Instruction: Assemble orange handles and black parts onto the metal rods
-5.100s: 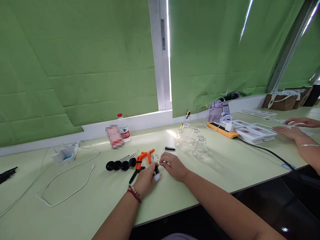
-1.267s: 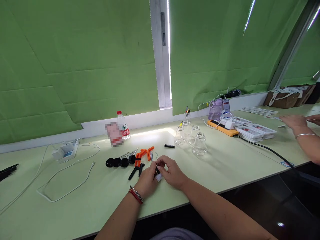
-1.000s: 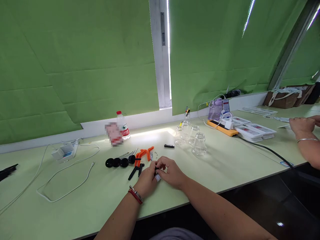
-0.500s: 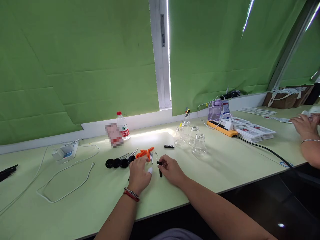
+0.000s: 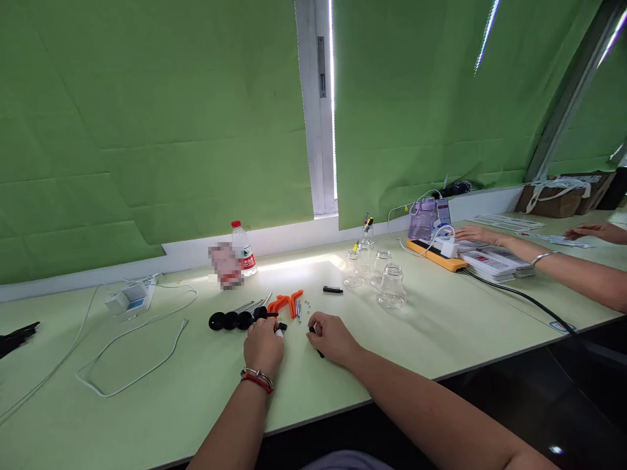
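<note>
My left hand (image 5: 264,346) is closed on a small black part (image 5: 281,326), just in front of a row of round black pieces (image 5: 230,320) with metal rods. To its right, my right hand (image 5: 333,338) pinches another black piece (image 5: 320,354), whose lower end points down toward the table. Beyond my hands lie orange parts (image 5: 295,303), short metal pins (image 5: 299,311) and several tiny bits (image 5: 308,307). A black comb-like piece (image 5: 332,289) rests farther back.
Glass jars (image 5: 391,287) stand behind on the right, near an orange power strip (image 5: 435,256) and paper stacks (image 5: 492,264). A person's hand (image 5: 477,235) reaches over the papers. A bottle (image 5: 248,251) and white cable (image 5: 169,356) are on the left.
My left hand has moved slightly left and closed on a small black part. The piece in my right hand now tilts. The other person's arm has reached left over the papers.
</note>
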### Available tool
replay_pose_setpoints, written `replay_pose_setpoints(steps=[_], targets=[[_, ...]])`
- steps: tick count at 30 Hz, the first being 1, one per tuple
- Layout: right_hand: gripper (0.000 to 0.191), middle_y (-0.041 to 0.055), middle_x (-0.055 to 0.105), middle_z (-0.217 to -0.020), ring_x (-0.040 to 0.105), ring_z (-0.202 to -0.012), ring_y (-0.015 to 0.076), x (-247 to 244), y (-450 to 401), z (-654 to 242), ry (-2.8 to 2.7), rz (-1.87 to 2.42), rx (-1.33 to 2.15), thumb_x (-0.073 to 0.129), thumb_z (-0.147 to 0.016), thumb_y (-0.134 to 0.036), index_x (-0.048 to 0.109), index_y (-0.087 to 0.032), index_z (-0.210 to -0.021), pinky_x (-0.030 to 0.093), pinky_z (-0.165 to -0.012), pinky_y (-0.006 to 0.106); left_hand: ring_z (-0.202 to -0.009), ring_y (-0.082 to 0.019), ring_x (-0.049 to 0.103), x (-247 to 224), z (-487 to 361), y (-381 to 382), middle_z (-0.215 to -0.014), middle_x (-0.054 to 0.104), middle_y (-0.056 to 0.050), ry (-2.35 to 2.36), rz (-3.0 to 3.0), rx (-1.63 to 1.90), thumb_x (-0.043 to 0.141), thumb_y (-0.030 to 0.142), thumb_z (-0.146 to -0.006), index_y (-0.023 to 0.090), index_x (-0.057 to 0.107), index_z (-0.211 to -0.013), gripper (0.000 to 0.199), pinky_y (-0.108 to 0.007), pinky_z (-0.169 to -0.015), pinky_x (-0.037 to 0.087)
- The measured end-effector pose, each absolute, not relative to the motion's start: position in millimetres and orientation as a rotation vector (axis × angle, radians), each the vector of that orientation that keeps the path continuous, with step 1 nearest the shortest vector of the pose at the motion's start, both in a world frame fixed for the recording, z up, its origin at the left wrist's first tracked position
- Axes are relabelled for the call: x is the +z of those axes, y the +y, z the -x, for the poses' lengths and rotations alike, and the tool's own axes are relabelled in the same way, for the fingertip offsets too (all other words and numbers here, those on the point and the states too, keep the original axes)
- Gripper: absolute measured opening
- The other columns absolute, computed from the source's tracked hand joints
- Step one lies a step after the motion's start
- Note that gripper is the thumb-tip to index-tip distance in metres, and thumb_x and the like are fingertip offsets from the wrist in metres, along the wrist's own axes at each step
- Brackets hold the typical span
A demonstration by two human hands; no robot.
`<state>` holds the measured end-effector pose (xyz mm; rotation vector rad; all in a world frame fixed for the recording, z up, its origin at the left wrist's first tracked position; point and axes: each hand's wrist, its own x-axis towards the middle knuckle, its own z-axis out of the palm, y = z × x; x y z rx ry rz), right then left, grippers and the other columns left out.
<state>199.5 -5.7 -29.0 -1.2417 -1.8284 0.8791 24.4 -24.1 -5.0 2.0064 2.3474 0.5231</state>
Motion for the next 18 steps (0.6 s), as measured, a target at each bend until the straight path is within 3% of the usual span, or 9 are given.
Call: replay_pose_setpoints(steps=[6,11,18], targets=[[0.013,0.0,0.055,-0.064,0.046,-0.056,0.0124,-20.4,0.0,-177.1,-1.938,1.336,0.767,0.069,-0.067,-0.018,0.057,-0.019,-0.072,0.029,-0.053,0.024,-0.102,-0.028,0.053,-5.3,-24.4,-25.3,-0.107,0.059,-0.011,2.305,-1.938,0.535,0.048,0.02,-0.075,0.02,0.059,-0.101,0.028,-0.034,-0.071,0.044],[0.012,0.0022,0.056,-0.065,0.051,-0.061,0.0144,-17.4,9.4,-154.4,-1.966,1.343,0.735,0.064,-0.071,-0.014,0.054,-0.018,-0.068,0.031,-0.053,0.025,-0.103,-0.028,0.053,-8.0,-23.6,-25.1,-0.108,0.058,-0.011,2.276,-1.934,0.559,0.049,0.025,-0.077,0.022,0.058,-0.107,0.032,-0.034,-0.07,0.043],[0.006,-0.004,0.052,-0.046,0.05,-0.041,0.0119,-25.3,14.6,-148.2,-1.835,1.242,1.258,0.05,-0.082,-0.013,0.052,-0.019,-0.083,0.037,-0.045,0.023,-0.099,-0.028,0.055,-10.3,-22.3,-23.7,-0.105,0.058,-0.011,2.284,-1.921,0.571,0.05,0.026,-0.076,0.02,0.057,-0.1,0.025,-0.033,-0.068,0.041]])
